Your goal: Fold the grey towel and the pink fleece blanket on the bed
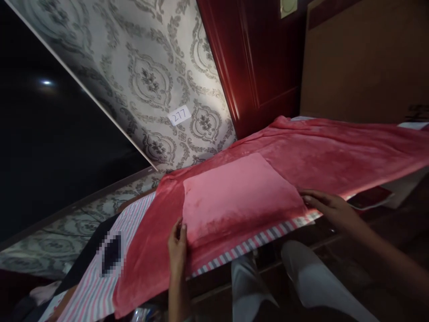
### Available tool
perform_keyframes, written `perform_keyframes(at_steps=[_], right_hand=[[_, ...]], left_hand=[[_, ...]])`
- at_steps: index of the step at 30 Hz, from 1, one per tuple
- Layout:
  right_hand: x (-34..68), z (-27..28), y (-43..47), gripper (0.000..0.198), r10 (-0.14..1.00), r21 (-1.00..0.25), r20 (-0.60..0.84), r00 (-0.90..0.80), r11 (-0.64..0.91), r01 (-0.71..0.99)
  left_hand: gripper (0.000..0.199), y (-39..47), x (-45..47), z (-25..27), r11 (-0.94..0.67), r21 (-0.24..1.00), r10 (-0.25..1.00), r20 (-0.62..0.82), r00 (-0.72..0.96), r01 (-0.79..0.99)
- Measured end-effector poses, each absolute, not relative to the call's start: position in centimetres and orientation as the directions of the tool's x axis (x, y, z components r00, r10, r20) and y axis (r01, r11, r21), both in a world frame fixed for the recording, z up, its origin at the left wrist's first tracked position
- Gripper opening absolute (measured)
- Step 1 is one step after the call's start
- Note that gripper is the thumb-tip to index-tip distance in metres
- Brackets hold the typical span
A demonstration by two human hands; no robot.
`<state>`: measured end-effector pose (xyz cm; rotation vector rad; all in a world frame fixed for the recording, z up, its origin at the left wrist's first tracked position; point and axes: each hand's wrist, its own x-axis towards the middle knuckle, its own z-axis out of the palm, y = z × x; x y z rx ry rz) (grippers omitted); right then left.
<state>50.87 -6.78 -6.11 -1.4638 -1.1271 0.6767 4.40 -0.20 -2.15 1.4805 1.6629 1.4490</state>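
A light pink plush cloth [234,188], folded into a rough rectangle, lies on a larger red plush blanket [335,152]. My left hand [177,246] is at its lower left edge, thumb and fingers closed around the border. At the right corner, my right hand [323,205] has its thumb and index finger pinched at the edge. The cloth lies fairly flat, with darker streaks of pile along its near side. Under the red blanket, a striped cloth [248,246] in pink, grey and white shows along the front.
A dark screen [60,129] stands at the left, before patterned wallpaper [150,80] bearing a paper label [179,115] reading 277. Behind are a red wooden door [261,58] and a large cardboard box [365,62]. A blurred-out dark object [111,254] lies on the stripes.
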Motion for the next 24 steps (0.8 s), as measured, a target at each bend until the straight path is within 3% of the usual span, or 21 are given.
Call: perform_keyframes(at_steps=[9, 13, 18, 24], right_hand=[[49.8, -5.6, -8.9, 0.044, 0.881, -0.919, 0.262, 0.393, 0.104, 0.380], [49.2, -5.8, -9.3, 0.036, 0.874, -0.915, 0.238, 0.425, 0.055, 0.399], [48.6, -6.5, -9.8, 0.038, 0.856, -0.899, 0.253, 0.451, 0.036, 0.436], [48.2, -7.5, -10.0, 0.041, 0.851, -0.906, 0.240, 0.468, 0.023, 0.423]], left_hand=[[0.066, -3.9, 3.9, -3.7, -0.110, 0.955, 0.932, 0.196, -0.305, 0.277], [0.058, -4.4, 3.0, -3.9, -0.073, 0.963, 0.946, 0.149, -0.288, 0.259], [0.042, -3.9, 2.8, -3.7, -0.025, 0.931, 0.930, 0.156, -0.334, 0.365], [0.050, -3.4, 3.3, -3.9, -0.019, 0.941, 0.925, 0.145, -0.352, 0.338]])
